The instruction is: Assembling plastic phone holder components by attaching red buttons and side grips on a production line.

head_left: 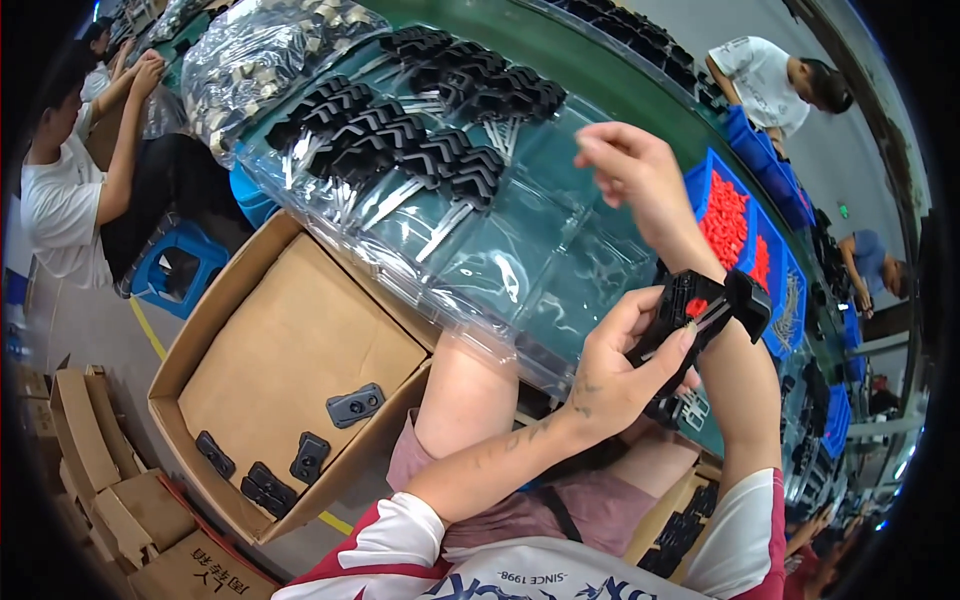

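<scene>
My left hand (612,372) grips a black plastic device (672,312) above my lap, thumb pressed along its side. A small red piece (697,307) and thin metal strips show on the device; part of it is covered by my fingers. My right hand (640,172) reaches over the table with loosely curled fingers slightly apart, and no object is visible in it. Its forearm passes behind the device. Farther left on the plastic-covered table (545,270) lie rows of black brackets with metal strips (400,140).
Blue bins hold red pieces (725,220) and metal pins (790,312) at the right. A cardboard box (300,330) with several black parts stands left of my legs. A bag of pale parts (255,75) sits at the far left. Other people work nearby.
</scene>
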